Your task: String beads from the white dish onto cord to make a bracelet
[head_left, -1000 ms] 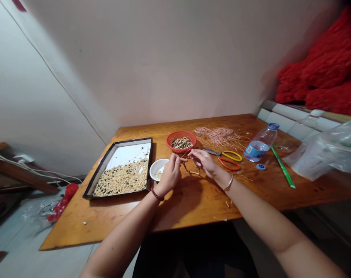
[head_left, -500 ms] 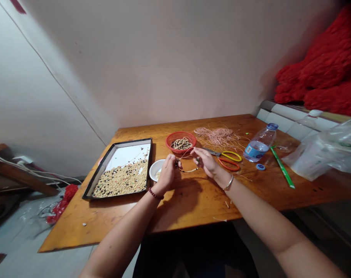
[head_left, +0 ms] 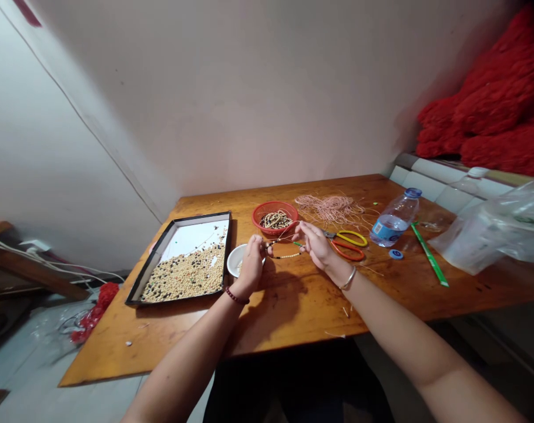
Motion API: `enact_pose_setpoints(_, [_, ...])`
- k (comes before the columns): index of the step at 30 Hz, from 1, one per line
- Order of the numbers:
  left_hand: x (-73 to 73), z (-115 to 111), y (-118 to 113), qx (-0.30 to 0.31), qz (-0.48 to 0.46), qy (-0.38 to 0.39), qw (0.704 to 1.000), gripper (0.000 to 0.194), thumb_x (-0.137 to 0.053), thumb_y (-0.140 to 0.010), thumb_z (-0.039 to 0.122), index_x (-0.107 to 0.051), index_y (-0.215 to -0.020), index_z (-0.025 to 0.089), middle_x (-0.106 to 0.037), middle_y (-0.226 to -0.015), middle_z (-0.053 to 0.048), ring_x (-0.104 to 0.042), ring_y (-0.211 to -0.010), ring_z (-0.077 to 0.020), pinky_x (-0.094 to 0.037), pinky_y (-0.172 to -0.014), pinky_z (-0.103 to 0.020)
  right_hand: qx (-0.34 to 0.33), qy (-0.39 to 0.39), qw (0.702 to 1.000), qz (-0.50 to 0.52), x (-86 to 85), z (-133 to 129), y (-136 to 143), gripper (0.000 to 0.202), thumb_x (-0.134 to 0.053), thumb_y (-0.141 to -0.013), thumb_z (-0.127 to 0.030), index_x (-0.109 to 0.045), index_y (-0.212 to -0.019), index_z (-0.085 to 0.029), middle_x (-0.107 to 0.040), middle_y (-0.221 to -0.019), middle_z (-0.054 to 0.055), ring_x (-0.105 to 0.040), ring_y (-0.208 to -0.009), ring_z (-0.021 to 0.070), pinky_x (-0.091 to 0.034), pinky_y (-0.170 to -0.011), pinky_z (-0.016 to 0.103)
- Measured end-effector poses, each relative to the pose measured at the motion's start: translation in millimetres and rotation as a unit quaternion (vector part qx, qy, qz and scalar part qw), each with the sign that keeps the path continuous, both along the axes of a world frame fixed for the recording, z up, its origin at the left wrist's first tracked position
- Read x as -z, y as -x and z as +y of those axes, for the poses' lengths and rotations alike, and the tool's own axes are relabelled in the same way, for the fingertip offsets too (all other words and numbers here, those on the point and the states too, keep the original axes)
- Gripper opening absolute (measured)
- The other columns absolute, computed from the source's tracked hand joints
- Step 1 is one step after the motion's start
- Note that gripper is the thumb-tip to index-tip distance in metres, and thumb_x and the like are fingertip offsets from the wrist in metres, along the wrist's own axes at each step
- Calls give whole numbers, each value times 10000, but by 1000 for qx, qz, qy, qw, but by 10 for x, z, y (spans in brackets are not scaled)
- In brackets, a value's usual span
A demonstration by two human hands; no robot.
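A beaded string [head_left: 288, 256] with pale, black and green beads hangs in a loop between my two hands. My left hand [head_left: 252, 261] has its fingers closed on the left part of the string, in front of a white bowl [head_left: 235, 260]. The fingertips of my right hand [head_left: 314, 244] pinch the thin cord at the right end of the loop. Behind the hands stands a red basket [head_left: 260, 228] with beaded strands in it. To the left lies a black-edged tray [head_left: 178, 298] of loose pale and dark beads.
Scissors [head_left: 350, 245] with yellow and orange handles lie beyond my right hand. Pink cord [head_left: 331, 208] is heaped behind them. A water bottle [head_left: 390, 223], its blue cap [head_left: 396, 254], a green wrapper [head_left: 429, 255] and a plastic bag [head_left: 491, 229] are at the right.
My right hand has shifted slightly to the right, and my left hand slightly to the left. More of the beaded string, including green beads, shows between them.
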State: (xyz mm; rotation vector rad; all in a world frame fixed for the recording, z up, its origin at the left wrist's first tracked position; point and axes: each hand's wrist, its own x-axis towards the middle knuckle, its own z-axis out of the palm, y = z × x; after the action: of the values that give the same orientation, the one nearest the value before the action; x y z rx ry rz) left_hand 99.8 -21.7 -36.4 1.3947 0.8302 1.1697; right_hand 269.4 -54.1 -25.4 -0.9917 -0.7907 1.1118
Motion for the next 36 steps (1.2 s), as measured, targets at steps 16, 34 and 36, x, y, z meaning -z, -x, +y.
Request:
enact_pose_setpoints(16, [-11, -22, -18, -24, -20, 53, 998, 239, -385, -867, 362, -357, -674, 223, -448, -577, 28, -545, -570, -123, -494, -607, -260, -13, 2, 992, 126, -25, 17, -89, 340, -674, -705, -487, -465, -701, -218, -556, -785, -22, -565, -650, 100, -409, -445, 173])
enact_pose_setpoints(34, [-38, -35, 8, -13, -36, 72, 997, 192, -400, -858, 398, -384, -763, 231, -694, -725, -31, -689, -748, -194, -526, -748, -376, -106, -28, 983, 146, -120, -18, -241, 391, -619, -786, -468, -369, -626, -213, -471, -707, -23, -462, -596, 100, -463, -509, 207])
enact_pose_setpoints(36, [-70, -36, 24, -23, -33, 62, 997, 203, -422, -859, 398, -382, -761, 225, -712, -786, -47, -693, -770, -189, -520, -758, -361, -104, -26, 986, 126, -130, -21, -251, 400, -615, -786, -485, -371, -628, -210, -480, -717, -26, -468, -600, 95, -448, -507, 200])
